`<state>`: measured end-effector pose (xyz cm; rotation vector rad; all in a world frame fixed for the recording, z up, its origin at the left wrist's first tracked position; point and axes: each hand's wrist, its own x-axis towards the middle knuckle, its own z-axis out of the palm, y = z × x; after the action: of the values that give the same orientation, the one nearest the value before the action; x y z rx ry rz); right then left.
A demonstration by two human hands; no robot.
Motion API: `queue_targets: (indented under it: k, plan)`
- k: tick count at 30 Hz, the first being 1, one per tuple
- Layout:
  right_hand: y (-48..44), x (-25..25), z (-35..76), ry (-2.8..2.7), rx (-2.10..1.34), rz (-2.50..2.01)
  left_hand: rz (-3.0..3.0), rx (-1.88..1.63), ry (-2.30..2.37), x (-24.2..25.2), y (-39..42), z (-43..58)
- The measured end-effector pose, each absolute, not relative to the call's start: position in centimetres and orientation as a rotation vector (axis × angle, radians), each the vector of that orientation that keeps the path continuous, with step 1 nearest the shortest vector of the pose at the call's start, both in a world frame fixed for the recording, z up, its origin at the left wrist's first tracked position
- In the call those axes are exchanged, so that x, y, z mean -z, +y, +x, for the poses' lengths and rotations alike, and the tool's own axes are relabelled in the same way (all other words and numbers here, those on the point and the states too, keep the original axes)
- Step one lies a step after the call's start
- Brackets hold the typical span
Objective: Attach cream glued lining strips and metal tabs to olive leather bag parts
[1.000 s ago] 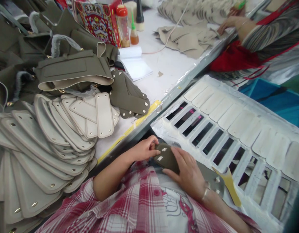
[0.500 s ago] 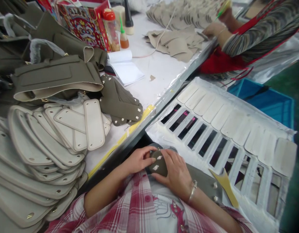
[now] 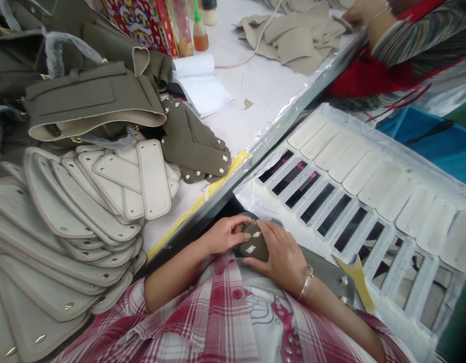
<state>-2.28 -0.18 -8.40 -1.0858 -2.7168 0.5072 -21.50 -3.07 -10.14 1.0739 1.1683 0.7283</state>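
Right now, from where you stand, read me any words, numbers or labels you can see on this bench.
Nothing can be read for certain.
Red patterned box: cut off and too blurred to read.
Small bottle of orange liquid: no readable label.
Open notebook: no readable writing.
Olive leather piece: no print visible.

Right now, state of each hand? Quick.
Left hand: closed, holding the olive leather piece.
Right hand: closed, holding the same piece from the other side.
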Motion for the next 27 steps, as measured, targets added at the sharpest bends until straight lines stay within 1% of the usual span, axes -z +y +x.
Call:
queue_targets:
  k: [5, 13, 18, 24, 27]
  plan:
    - [-0.7, 8.7, -1.4, -2.73, -0.441, -1.045, 1.106, -0.721, 1.163, 10.4, -3.0, -21.6]
    - [-0.7, 8.8, -2.5, -2.68, -0.501, -1.089, 1.105, -0.714, 1.183, 11.1, -3.2, -21.9]
    - [-0.6, 8.6, -2.7, -2.672, -0.469, -1.111, 1.24, -0.743, 1.28, 10.1, -3.3, -21.6]
    - [-0.5, 8.7, -2.5, -2.676, -0.469, -1.107, 1.343, -0.608, 1.425, 8.9, -3.0, -20.7]
    - [-0.4, 8.8, -2.6, -2.674, -0.46, -1.108, 1.412, -0.606, 1.428, 8.9, -2.7, -20.6]
